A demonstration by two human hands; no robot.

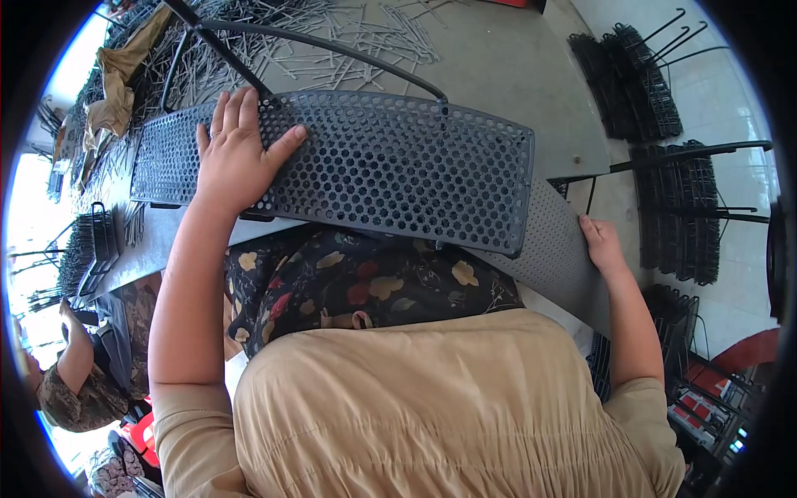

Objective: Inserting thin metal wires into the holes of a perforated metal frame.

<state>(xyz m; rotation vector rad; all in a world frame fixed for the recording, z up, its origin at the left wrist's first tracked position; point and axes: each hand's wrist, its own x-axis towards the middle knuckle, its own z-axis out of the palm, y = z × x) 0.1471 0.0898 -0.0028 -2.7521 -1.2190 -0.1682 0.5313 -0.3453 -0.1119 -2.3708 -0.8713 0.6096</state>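
Note:
A long dark grey perforated basket-like panel with flower-shaped holes lies across my lap and the table's near edge. A black bent-rod handle rises from its far side. My left hand rests flat on the panel's left half, fingers stretched and thumb apart, holding nothing. Under the panel's right end sticks out a curved grey sheet with fine holes. My right hand is closed on that sheet's right edge, thumb on top; the fingers beneath are hidden.
Many loose metal ties are strewn over the grey table. Brown wrapping lies at the far left. Stacks of black wire racks stand on the right, more racks on the left. Another person sits at the lower left.

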